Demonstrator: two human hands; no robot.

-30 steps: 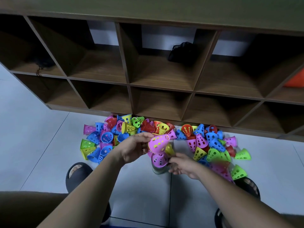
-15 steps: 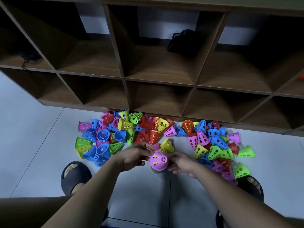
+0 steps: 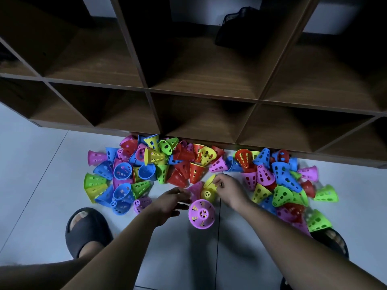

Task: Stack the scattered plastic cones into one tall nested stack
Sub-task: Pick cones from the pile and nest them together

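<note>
Pink-topped stack (image 3: pixel 201 213) stands upright on the floor; just behind it the right hand (image 3: pixel 228 189) pinches a yellow cone (image 3: pixel 210 182) by its rim. Left hand (image 3: pixel 169 203) is blurred beside a pink cone (image 3: pixel 195 189) behind-left of the stack, and its grip I cannot tell. Best play: bring 1 cone wide end down, centred over the stack, then seat it.

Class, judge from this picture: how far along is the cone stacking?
Done: a purple-topped nested stack of plastic cones stands started. In hand: the right hand pinches a yellow plastic cone. Left: dozens of scattered cones by the wooden shelf.
</note>
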